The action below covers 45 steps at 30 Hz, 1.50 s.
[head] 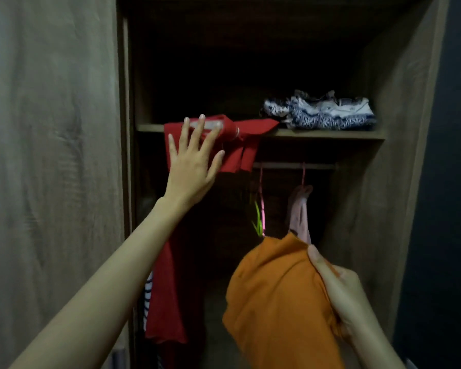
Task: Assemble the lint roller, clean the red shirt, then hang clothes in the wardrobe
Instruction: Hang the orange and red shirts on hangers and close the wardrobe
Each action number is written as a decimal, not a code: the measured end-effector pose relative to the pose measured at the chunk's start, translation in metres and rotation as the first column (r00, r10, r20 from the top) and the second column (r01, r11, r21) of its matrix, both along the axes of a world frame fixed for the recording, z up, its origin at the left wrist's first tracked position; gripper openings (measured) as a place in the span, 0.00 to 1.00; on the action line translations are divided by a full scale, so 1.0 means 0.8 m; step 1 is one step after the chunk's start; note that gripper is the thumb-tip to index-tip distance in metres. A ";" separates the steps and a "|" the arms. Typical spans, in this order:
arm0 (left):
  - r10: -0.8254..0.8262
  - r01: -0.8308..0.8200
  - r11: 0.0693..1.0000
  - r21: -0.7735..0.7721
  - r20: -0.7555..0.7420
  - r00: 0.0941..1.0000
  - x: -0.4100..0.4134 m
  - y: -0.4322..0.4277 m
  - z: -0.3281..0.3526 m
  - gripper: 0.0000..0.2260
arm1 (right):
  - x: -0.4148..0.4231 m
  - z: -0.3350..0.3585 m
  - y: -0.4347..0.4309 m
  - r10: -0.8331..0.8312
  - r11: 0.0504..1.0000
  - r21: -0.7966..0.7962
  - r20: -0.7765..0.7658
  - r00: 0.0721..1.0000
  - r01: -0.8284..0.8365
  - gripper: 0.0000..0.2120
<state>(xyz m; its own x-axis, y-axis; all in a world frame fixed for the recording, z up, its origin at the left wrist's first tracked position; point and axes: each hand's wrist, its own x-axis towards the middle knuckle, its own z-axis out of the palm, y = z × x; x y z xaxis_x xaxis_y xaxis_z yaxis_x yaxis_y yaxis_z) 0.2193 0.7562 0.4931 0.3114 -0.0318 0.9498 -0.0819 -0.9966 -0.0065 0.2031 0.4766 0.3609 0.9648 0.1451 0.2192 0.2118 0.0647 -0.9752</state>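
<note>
Wardrobe (399, 107) stands open. Orange garment (272, 302) at 5 o'clock, bunched; right hand (341, 291) has its fingers clamped on the upper edge. Red shirt (240, 155) at 11 o'clock, draped over the shelf (330, 134) lip. Left hand (190, 166) fingers apart and straight, overlapping the shirt's left part; contact unconfirmed.

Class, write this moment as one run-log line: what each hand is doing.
left hand: open, against red cloth draped over shelf | right hand: grips orange garment | state: orange garment not yet hung
</note>
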 end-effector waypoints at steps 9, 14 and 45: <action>-0.460 0.413 0.725 -0.551 0.059 0.886 -0.099 -0.082 -0.216 0.11 | 0.003 -0.044 0.023 -0.043 0.998 0.049 -0.010 0.999 0.043 0.21; -0.669 0.225 0.303 -0.926 -0.039 0.742 -0.115 -0.124 -0.293 0.08 | 0.003 -0.079 0.041 -0.089 0.994 0.067 -0.015 0.996 0.090 0.15; -0.679 -0.135 -0.325 -0.936 0.132 0.723 -0.076 -0.020 -0.348 0.08 | 0.046 -0.155 0.040 0.335 0.795 0.601 -0.323 0.885 -0.082 0.21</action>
